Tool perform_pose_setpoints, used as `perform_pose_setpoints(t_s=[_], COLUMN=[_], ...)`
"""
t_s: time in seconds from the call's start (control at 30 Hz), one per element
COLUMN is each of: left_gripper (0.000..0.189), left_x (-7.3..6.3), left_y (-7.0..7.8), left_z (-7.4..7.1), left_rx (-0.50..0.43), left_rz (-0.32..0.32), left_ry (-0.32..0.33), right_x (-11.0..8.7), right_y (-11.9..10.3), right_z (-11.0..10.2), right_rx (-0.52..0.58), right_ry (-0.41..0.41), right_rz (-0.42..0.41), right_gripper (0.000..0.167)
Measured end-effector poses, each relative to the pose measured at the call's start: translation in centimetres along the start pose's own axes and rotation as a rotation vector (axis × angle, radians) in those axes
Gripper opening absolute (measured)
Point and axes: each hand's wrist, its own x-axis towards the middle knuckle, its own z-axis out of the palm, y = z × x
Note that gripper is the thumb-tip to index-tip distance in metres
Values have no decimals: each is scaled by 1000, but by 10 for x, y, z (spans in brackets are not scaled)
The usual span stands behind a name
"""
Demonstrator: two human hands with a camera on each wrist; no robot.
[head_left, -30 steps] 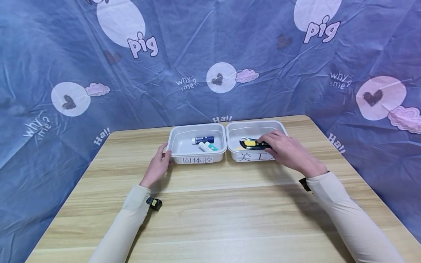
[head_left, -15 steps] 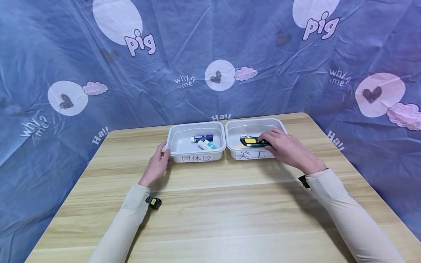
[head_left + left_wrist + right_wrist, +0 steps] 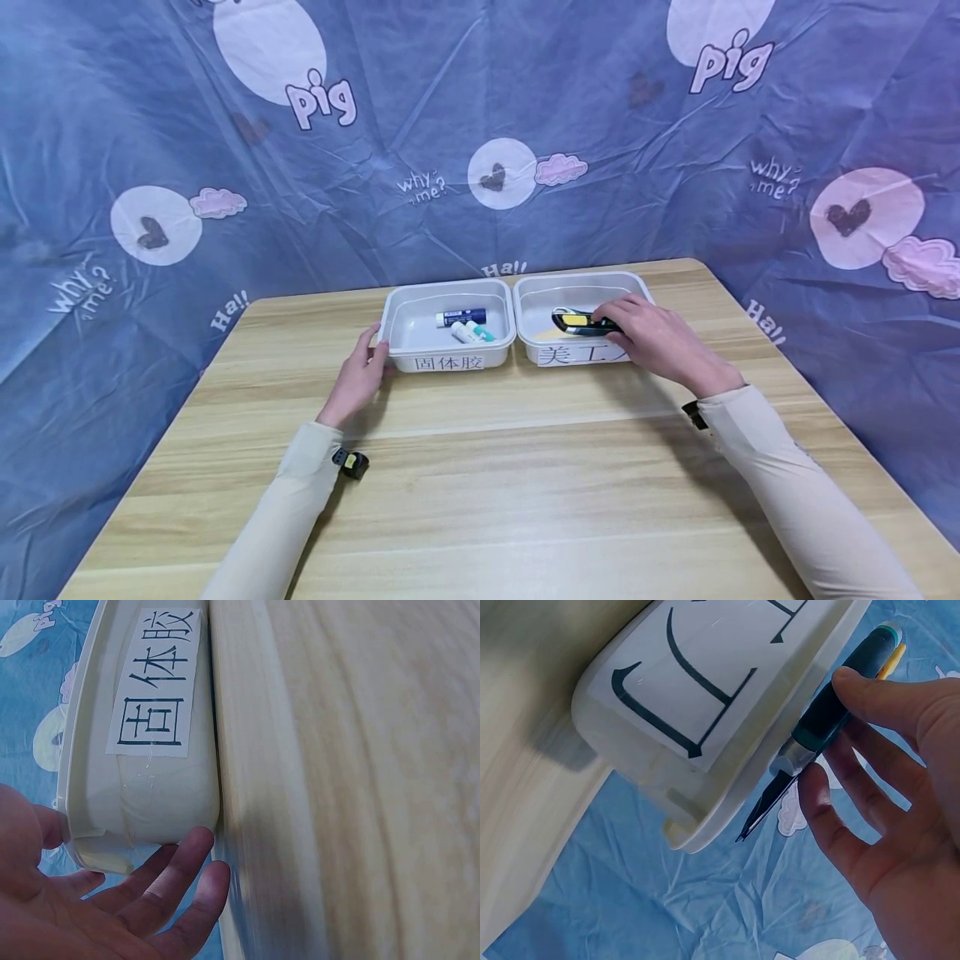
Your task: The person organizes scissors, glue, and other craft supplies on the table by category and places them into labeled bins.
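Note:
In the head view my left hand (image 3: 356,381) holds the end of a white plastic bin (image 3: 450,286). The left wrist view shows its thumb at the rim and its fingers against the outer wall. Inside that bin lie a dark blue glue stick (image 3: 461,317) and smaller white-and-green glue sticks (image 3: 474,332). My right hand (image 3: 660,339) pinches a dark green and black utility knife (image 3: 577,322) with a yellow part, above a second white bin (image 3: 581,277). Its pointed dark end (image 3: 761,806) shows beside the bin's rim in the right wrist view.
Both bins stand side by side near the back of the wooden table (image 3: 480,483) and carry printed paper labels (image 3: 450,363). Something yellow (image 3: 551,335) lies in the right bin, partly hidden. A blue printed cloth (image 3: 420,108) hangs behind the table and at its sides.
The utility knife has shifted slightly to the right and tilted a little in my right hand. My left hand has stayed at the left bin's end. The head view has tilted slightly.

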Motion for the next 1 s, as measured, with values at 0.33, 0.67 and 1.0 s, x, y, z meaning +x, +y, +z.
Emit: perform_pose_setpoints(t_s=[0.33,0.67,1.0], left_gripper=[59,59,59], left_x=[0,1,0], left_y=[0,-1,-1], left_z=[0,0,0], left_rx=[0,-7,-8], left_rz=[-1,4,5], left_ry=[-1,-4,-5], right_x=[0,-1,0], right_y=[3,4,7], right_z=[1,3,7], right_rx=[5,-6,14], right_ry=[19,9,44], right_rz=[-16,1,-60], right_gripper=[34,32,29])
